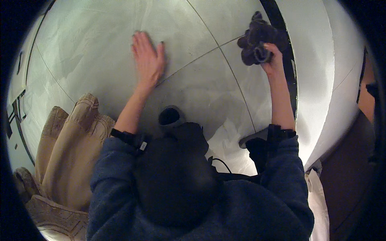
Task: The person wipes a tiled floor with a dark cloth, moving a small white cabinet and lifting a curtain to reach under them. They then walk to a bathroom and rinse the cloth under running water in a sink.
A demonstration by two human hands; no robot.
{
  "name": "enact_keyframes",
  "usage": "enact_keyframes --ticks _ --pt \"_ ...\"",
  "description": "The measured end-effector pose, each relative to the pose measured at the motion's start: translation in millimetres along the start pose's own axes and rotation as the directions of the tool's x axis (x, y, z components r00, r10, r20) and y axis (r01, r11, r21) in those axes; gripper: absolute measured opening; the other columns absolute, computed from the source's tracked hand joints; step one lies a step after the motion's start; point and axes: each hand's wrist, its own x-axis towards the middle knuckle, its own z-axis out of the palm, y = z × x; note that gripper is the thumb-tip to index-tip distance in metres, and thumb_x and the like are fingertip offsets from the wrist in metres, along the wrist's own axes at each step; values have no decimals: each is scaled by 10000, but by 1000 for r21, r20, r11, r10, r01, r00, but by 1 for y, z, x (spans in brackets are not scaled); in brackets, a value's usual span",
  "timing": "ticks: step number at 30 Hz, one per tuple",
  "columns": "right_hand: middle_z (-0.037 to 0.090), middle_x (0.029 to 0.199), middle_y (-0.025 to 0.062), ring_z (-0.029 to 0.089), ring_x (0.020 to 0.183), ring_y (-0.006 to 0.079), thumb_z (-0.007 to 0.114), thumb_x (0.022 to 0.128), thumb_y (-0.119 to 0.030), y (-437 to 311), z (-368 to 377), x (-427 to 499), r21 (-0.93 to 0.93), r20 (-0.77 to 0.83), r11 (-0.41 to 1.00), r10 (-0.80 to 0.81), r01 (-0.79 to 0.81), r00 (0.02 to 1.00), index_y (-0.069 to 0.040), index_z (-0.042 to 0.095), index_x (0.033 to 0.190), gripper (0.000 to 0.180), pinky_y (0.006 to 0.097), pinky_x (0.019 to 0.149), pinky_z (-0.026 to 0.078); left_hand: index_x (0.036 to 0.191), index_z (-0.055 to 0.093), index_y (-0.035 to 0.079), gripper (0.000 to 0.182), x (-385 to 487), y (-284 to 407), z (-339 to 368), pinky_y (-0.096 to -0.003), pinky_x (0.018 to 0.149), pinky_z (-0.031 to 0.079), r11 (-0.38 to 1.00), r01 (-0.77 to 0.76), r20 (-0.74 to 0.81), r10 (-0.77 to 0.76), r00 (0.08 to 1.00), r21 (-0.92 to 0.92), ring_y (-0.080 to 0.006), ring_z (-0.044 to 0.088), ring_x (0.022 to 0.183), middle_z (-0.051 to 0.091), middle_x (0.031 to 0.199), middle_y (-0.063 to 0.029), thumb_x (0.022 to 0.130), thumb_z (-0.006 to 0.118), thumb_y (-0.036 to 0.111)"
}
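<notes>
My left hand (147, 61) lies flat, palm down, on the pale tiled floor (193, 75), its thumb spread from the fingers and nothing in it. Over on the right, my right hand (273, 58) grips a bundled dark purplish fuzzy cloth item (261, 39), perhaps a garment or soft toy; the folds hide its exact kind. The bundle is near the dark strip at the floor's edge. Between my arms, my dark-clad knee and a foot (169, 116) show on the tiles.
Beige fabric with patterned brown ends (71, 150) is at the left, close to my left arm. A white curved surface (313, 60) rises beyond the dark strip (291, 69) on the right. White cloth (318, 205) hangs at lower right, beside a dark brown surface (346, 174). A thin black cable (222, 163) lies near my legs.
</notes>
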Motion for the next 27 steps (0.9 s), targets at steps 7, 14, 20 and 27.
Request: enact_keyframes --ticks 7,14,20,27 --pt "646 855 98 625 821 222 635 730 -106 -13 -3 -24 181 70 981 61 -73 996 0 637 836 150 357 783 521 1430 247 -26 760 -16 116 58 -446 1151 126 942 -265 230 310 923 -206 -330 187 1410 218 1512 -197 890 483 454" --pt "654 884 121 639 830 238 603 714 -88 -19 18 -43 155 -28 987 -46 49 999 38 635 865 200 368 770 539 1431 263 -11 740 -26 125 70 -422 1158 121 928 -358 265 373 889 -105 -299 179 1418 198 1527 -166 910 428 487" --pt "652 908 119 638 853 247 612 708 -107 -31 23 -42 127 -143 992 8 10 990 47 614 980 313 374 815 529 1424 297 -11 728 -79 192 100 -392 1163 118 796 -434 498 603 623 -422 -262 180 1419 244 1517 -141 903 437 477" --pt "628 1042 129 616 951 262 613 694 -112 -34 9 -52 236 16 971 -37 32 999 50 557 1123 462 374 884 504 1420 311 16 633 -105 177 108 -385 1166 151 649 -662 391 758 521 -375 -232 240 1394 313 1481 -122 917 455 373"
